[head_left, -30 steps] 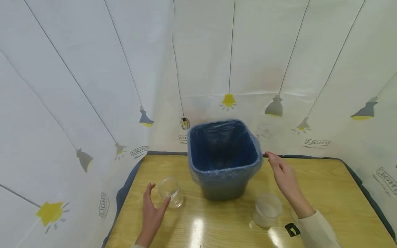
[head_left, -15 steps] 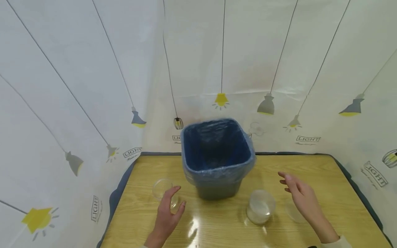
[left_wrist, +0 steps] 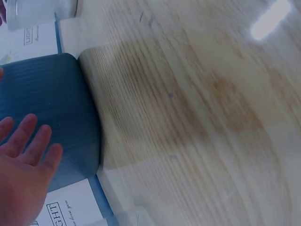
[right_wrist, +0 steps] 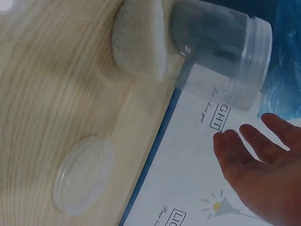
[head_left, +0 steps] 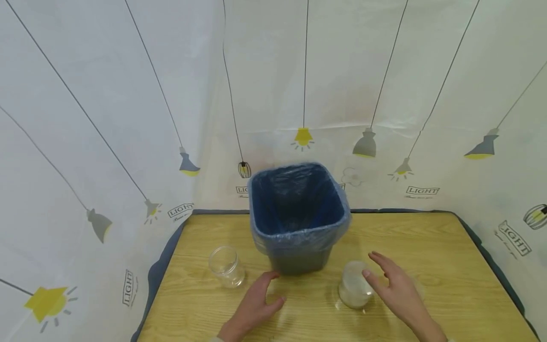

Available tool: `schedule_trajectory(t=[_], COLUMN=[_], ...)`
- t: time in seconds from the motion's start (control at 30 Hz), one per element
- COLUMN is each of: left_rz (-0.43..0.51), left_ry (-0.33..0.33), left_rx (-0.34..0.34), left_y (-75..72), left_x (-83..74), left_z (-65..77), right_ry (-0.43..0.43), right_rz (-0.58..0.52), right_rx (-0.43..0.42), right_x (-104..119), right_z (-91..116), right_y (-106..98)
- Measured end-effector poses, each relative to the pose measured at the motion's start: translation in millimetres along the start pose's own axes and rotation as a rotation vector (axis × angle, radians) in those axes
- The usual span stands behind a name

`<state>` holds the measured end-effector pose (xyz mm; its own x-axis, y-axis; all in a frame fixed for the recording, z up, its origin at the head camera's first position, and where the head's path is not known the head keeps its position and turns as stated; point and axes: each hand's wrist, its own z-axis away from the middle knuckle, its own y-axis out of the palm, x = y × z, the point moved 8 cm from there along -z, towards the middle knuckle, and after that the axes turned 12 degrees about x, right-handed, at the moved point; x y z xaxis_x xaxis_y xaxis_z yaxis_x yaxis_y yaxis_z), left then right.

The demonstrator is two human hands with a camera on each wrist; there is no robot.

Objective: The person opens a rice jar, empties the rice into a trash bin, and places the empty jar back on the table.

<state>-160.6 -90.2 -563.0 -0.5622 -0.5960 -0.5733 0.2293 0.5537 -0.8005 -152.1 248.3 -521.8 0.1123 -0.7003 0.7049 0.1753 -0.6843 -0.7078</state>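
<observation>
A clear jar [head_left: 353,290] with white contents [right_wrist: 138,42] stands right of centre on the table. My right hand [head_left: 399,297] is close beside it, fingers loosely extended with nothing in them; in the head view the thumb overlaps the jar's edge. My left hand [head_left: 256,304] hovers in front of the bin [head_left: 299,261], thumb and fingers apart and holding nothing. To its left stands an empty clear jar [head_left: 228,268], uncovered. A round clear lid [right_wrist: 84,176] lies flat on the table in the right wrist view, mostly hidden behind my right hand in the head view.
The bin is dark with a blue plastic liner [head_left: 273,242] folded over its rim, at the table's back middle. A wooden table [head_left: 448,266] lies under everything. White paper [head_left: 256,95] printed with hanging lamps encloses its back and sides.
My left hand has moved right, away from the empty jar. My right hand has come down from the bin's side to the jar with white contents. The head view has shifted slightly.
</observation>
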Motion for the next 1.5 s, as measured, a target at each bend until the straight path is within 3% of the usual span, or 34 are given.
schedule_trajectory(t=[0.13,0.37,0.5,0.63,0.9,1.07,1.27,1.5], left_rz=[0.039,0.108,0.146,0.148,0.049,0.111,0.191,0.152], left_ry=[-0.042,-0.039,-0.088,-0.132,-0.056,-0.07,-0.083,0.067], left_rx=[0.021,0.044,0.087,0.113,0.02,0.057,0.145,0.18], left_y=[8.2,16.7,21.1,24.6,13.3,13.8,17.3,14.5], left_x=[1.4,-3.1,-0.2,3.6,-2.9,-8.8,-31.4,-73.0], left_z=[0.4,-1.0,-0.6,0.9,0.4,-4.8,-19.0,-39.3], right_ry=[0.002,0.051,0.096,0.105,0.161,0.133,0.041,-0.018], right_rz=[0.066,0.139,0.149,0.15,-0.019,-0.066,-0.203,-0.306], right_rx=[0.025,0.099,0.144,0.133,0.132,0.102,0.039,0.009], right_x=[4.7,1.8,-1.3,-2.6,-6.6,3.1,21.8,41.6], right_z=[-5.8,-11.4,-14.3,-15.0,-11.7,-9.5,-6.6,-3.3], right_y=[16.9,36.8,43.2,45.4,39.9,37.5,30.9,25.1])
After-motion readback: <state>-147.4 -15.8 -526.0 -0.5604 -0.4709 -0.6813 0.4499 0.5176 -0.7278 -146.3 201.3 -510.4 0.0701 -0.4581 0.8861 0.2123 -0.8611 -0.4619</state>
